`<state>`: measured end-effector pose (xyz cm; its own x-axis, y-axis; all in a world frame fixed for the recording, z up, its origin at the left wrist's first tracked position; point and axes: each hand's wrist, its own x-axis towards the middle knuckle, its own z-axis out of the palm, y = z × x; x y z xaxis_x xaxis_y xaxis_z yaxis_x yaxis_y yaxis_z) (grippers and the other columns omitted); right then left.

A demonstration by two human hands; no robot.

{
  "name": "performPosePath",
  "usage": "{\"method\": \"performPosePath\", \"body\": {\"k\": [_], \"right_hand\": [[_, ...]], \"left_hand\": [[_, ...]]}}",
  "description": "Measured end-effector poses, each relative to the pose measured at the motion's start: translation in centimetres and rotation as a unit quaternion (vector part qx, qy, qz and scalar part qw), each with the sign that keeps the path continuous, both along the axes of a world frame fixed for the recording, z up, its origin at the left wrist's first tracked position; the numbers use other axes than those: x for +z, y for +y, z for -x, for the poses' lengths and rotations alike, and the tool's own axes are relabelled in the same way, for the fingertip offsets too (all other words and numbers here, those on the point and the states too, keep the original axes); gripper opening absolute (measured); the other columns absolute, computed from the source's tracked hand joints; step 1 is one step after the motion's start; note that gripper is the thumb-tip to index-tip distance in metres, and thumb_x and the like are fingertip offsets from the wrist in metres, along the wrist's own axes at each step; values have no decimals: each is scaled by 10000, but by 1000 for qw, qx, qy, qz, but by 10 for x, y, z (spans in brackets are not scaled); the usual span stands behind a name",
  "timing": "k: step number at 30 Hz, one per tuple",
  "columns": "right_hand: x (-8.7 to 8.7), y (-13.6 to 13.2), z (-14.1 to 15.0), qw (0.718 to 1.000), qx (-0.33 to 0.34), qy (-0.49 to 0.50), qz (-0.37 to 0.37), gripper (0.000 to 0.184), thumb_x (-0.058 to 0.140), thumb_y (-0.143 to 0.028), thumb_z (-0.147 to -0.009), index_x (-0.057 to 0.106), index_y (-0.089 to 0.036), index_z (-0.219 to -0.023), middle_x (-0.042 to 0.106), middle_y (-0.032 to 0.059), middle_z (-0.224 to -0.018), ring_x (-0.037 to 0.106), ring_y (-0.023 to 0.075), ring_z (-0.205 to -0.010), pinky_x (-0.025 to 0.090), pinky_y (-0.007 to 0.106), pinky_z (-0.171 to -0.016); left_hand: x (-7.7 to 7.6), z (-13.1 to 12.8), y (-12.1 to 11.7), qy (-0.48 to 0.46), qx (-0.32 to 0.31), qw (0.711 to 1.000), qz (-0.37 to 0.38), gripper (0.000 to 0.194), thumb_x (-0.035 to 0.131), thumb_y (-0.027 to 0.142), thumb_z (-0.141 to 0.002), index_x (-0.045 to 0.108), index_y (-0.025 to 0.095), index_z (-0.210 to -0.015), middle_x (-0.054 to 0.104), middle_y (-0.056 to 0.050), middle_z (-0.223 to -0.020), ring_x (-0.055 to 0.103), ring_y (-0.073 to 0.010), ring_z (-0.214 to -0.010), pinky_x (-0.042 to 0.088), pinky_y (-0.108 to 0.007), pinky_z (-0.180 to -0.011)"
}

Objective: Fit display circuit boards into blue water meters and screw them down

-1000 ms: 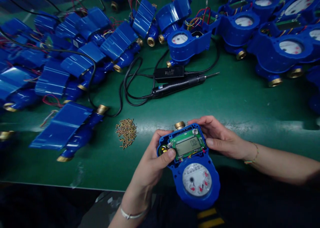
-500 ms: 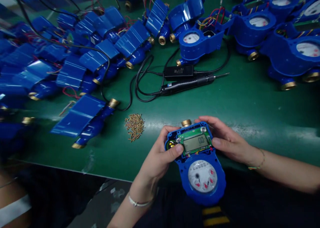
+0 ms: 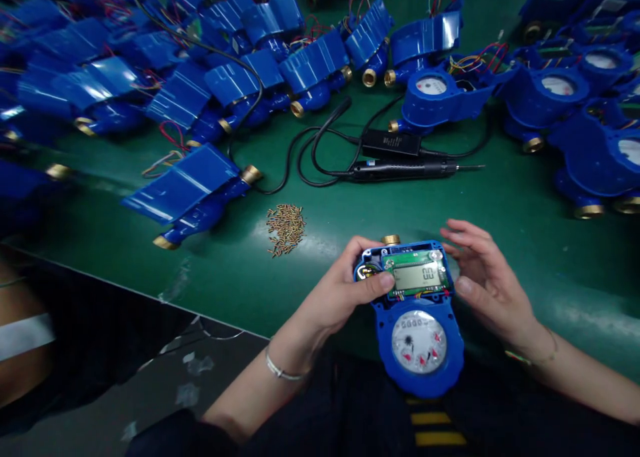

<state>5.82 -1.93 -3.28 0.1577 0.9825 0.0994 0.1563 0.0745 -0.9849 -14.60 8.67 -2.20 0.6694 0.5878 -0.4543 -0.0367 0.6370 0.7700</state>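
Note:
A blue water meter (image 3: 423, 340) with an uncovered circuit board and a lit display (image 3: 416, 276) is tilted up in front of me at the table's near edge. My left hand (image 3: 353, 280) grips its left side, thumb on the board's edge and the other fingers hidden behind. Just off the meter's right side is my right hand (image 3: 487, 287), fingers apart and holding nothing. The display reads 0.0, and a round dial with red pointers sits below it. A brass pipe end shows at the top.
A pile of small brass-coloured screws (image 3: 286, 229) lies on the green table (image 3: 225, 297). Behind it rests a black electric screwdriver (image 3: 405, 170) with its cable. Several blue meters (image 3: 183, 193) stand at the left, back and right. Another person's arm (image 3: 23, 330) is at far left.
My right hand has come off the meter's right side and opened. My left hand still holds the meter. The view has shifted, so the table things appear further right.

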Motion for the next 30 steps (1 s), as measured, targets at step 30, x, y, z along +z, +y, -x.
{"method": "performPosePath", "body": {"k": [30], "right_hand": [[50, 2, 2, 884, 14, -461, -78, 107, 575, -298, -925, 660, -284, -989, 490, 68, -1111, 433, 283, -1064, 327, 453, -855]], "left_hand": [[-5, 3, 4, -44, -31, 998, -44, 424, 774, 312, -739, 474, 185, -1011, 597, -6, -911, 532, -129, -807, 409, -270, -728]]}}
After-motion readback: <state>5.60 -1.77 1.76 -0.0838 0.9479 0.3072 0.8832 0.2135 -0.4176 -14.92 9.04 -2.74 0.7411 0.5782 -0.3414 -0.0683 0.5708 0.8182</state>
